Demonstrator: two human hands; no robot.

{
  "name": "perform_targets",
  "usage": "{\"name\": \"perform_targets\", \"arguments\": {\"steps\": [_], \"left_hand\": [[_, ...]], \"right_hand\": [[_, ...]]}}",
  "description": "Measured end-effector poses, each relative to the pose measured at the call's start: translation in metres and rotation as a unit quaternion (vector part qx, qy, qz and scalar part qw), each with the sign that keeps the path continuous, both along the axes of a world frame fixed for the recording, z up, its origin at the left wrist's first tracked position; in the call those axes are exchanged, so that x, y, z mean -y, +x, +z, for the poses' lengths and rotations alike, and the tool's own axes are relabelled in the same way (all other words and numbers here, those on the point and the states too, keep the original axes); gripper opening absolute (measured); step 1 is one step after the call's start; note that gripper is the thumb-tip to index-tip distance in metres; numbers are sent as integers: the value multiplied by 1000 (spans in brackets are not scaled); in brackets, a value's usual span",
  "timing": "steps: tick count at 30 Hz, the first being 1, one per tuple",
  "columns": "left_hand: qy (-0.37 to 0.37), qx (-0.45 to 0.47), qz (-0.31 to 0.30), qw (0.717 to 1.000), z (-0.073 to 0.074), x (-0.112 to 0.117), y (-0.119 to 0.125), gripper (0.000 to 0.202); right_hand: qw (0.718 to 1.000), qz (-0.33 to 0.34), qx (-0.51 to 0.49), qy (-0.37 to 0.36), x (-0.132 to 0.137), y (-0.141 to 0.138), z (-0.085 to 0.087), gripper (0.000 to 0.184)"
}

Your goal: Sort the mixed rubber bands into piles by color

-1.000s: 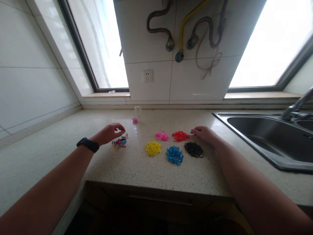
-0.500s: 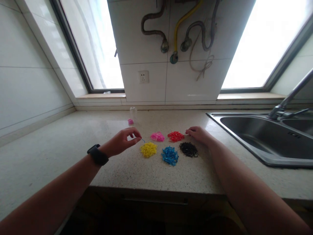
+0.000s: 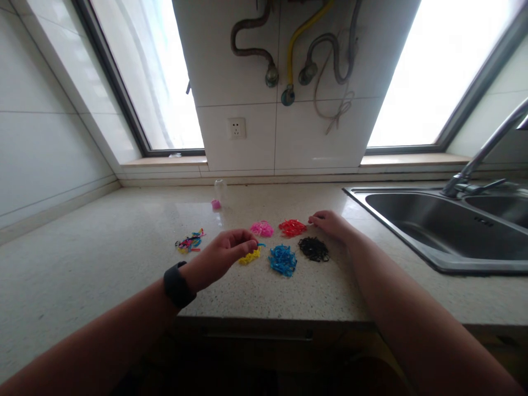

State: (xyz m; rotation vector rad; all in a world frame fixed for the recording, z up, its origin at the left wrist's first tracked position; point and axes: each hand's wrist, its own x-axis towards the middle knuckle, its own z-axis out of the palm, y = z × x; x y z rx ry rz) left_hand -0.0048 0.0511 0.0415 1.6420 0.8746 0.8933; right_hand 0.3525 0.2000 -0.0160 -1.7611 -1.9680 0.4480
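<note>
My left hand hovers over the yellow pile of small rubber bands, its fingers pinched on a blue band. A black watch sits on that wrist. To its right lie the blue pile and the black pile; behind them are the pink pile and the red pile. My right hand rests on the speckled counter beside the red pile, fingers curled, apparently empty. A mixed-colour pile lies left of my left hand.
A steel sink with a tap fills the right side. A small clear bottle with a pink base stands near the back wall. A socket and hoses hang on the tiled wall between two windows.
My left hand has moved from the mixed pile rightward to above the yellow pile, carrying a blue band. My right hand stayed by the red pile. The view shifted slightly.
</note>
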Motion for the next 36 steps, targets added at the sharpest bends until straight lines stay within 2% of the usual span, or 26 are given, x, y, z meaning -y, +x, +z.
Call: {"name": "perform_targets", "arguments": {"steps": [9, 18, 26, 36], "left_hand": [[-31, 49, -16, 998, -4, 12, 16, 27], [-77, 77, 13, 994, -8, 13, 25, 30], [-164, 144, 10, 976, -7, 13, 27, 32], [-126, 93, 29, 987, -14, 7, 29, 36]], "right_hand": [[1000, 7, -5, 5, -2, 1, -2, 29], [1000, 7, -3, 7, -5, 2, -5, 30], [1000, 8, 0, 5, -4, 1, -4, 30], [1000, 10, -1, 11, -4, 0, -3, 30]]}}
